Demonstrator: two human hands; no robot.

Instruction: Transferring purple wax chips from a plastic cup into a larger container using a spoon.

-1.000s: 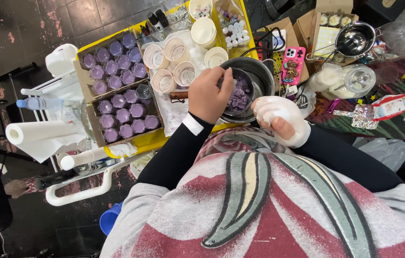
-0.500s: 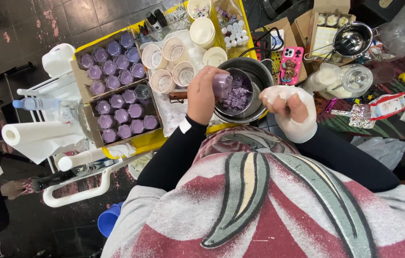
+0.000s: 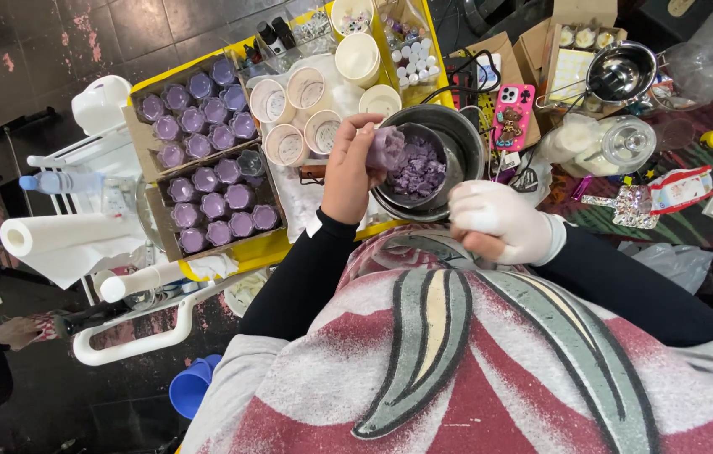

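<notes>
**Purple wax lump lifting clear of the bowl**

Purple is showing between the fingers of my left hand [image 3: 349,168], which is closing around a pale purple lump [image 3: 386,147] and holding it at the left rim of the steel bowl [image 3: 457,139]. Half a second ago that hand was lying lower across the bowl; now it is sitting higher and further left, so I am judging the lump freshly picked out of the bowl. More purple chunks [image 3: 418,168] are lying in the bowl.

My right hand [image 3: 499,220], in a white glove, is curling into a fist just below the bowl's near rim; I cannot tell whether it is holding anything. It has dropped a little from where it was.

Left of the bowl, white paper cups [image 3: 289,145] are standing near the hand, and beyond them trays of filled purple jars [image 3: 213,189] are resting on the yellow tray [image 3: 268,248].
</notes>
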